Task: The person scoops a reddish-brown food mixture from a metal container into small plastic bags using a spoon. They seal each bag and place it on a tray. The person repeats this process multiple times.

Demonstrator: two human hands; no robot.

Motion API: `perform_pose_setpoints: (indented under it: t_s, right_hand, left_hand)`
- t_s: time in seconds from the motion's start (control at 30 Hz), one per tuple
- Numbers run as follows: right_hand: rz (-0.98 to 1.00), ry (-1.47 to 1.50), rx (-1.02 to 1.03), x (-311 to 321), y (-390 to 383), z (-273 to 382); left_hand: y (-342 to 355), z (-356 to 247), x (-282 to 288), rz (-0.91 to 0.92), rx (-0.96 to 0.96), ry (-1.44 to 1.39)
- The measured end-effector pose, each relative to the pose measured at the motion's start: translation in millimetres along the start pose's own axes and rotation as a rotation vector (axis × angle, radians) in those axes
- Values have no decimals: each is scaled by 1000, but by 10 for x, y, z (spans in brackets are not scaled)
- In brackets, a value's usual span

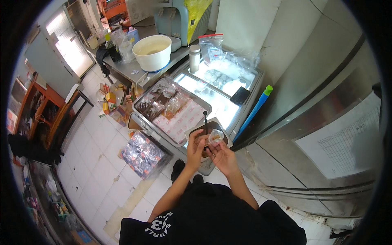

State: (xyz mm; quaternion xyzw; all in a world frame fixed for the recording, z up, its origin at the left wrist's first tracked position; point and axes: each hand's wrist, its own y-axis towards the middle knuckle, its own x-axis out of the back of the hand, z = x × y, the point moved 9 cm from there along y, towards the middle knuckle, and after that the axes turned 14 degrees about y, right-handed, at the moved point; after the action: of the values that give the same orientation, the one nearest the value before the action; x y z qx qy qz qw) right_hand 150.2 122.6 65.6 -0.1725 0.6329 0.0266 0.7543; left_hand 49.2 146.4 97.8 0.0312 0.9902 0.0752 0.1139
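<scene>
Both my hands meet over a metal container (227, 139) at the near end of the freezer top. My right hand (224, 158) pinches a small clear plastic bag (215, 136) with a little brown stuff inside; its mouth looks rounded. Close beside it, my left hand (195, 150) has its fingers curled, and what they grip is hidden. A dark-handled spoon (206, 117) stands up out of the container, whose contents are mostly covered by my hands. Just left lies a metal tray (189, 143) with filled clear bags (161, 98) on a pink-printed sheet (179, 121).
The lit glass-topped freezer (188, 83) carries a lidded jar (194, 57), a dark phone-like object (240, 96) and plastic bags (212, 49). A white tub (152, 54) stands on the steel table. A wrapped bundle (143, 154) sits low at left; a metal cabinet (286, 122) rises at right.
</scene>
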Motion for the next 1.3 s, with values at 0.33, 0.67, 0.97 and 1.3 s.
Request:
perform_pose_setpoints:
  t_s: [0.33,0.67,0.97,1.3]
  right_hand:
    - [159,-320,-202,273,184,5]
    - [102,-464,-202,282,240,-202]
    - [302,-1850,555,-113,383,-178]
    - [360,-1558,-287,-905,456,-354]
  left_hand:
    - [30,447,185,428,457,-67]
    - [-151,545,424,260,562,-306]
    - [-89,244,780,-156,96,961]
    - [-99,-393,627,442,-242,567]
